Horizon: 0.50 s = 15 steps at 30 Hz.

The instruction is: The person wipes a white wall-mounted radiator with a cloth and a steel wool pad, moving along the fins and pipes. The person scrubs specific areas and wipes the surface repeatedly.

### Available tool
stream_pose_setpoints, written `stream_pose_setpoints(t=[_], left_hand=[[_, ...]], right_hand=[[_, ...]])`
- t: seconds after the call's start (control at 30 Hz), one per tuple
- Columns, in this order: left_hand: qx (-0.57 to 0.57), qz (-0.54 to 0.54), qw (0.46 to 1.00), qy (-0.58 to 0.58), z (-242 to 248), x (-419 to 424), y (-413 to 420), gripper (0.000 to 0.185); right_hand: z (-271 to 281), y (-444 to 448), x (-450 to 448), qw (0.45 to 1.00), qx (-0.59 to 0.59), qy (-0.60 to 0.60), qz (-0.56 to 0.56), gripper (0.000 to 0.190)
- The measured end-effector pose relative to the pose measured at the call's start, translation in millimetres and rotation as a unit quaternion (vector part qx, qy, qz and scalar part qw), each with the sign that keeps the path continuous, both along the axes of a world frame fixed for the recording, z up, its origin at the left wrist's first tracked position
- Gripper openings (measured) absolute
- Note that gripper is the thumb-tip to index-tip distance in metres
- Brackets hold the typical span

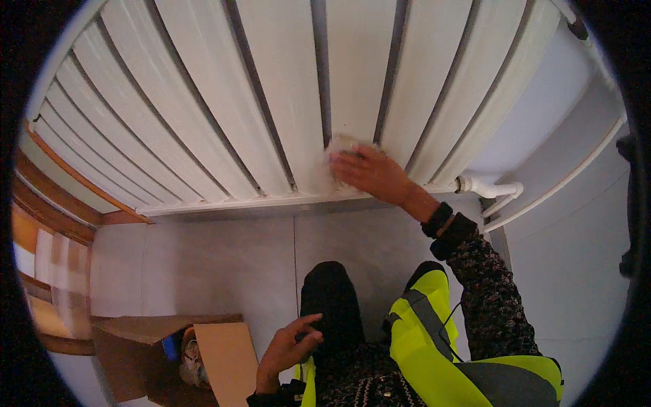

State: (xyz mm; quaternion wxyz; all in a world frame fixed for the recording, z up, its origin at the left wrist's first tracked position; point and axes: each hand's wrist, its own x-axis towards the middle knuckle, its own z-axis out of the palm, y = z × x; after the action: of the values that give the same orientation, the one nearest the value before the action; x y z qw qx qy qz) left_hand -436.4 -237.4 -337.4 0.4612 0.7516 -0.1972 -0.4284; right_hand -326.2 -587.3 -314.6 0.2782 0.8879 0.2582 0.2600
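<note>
A white panel radiator (357,71) with upright slats fills the upper part of the view. My right hand (374,170) is at its lower edge, pressed over a pale cloth or sponge (339,145) against a slat. The pale thing is blurred and mostly covered by my fingers, so its exact kind cannot be told. My left hand (292,343) hovers over my dark-clad lap, thumb and forefinger apart, with nothing visible in it.
An open cardboard box (224,356) with mixed items inside stands on the tiled floor (229,264) at my left. White pipes (488,187) leave the radiator's lower right corner. Wooden furniture (56,264) lines the left side. My yellow reflective vest (422,325) hangs over one leg.
</note>
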Motion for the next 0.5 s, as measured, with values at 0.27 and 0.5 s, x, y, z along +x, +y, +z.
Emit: stream_pose_setpoints(t=[0.27,0.5], left_hand=[[-0.054,0.039,0.994,0.083,-24.2,27.5,-5.2,0.038],[-0.087,0.082,0.988,0.099,-36.8,50.8,-6.7,0.036]], right_hand=[[123.6,12.5,31.0,0.925,0.227,-0.303,0.026,0.037],[3.3,24.1,11.8,0.980,0.167,-0.094,-0.046,0.034]])
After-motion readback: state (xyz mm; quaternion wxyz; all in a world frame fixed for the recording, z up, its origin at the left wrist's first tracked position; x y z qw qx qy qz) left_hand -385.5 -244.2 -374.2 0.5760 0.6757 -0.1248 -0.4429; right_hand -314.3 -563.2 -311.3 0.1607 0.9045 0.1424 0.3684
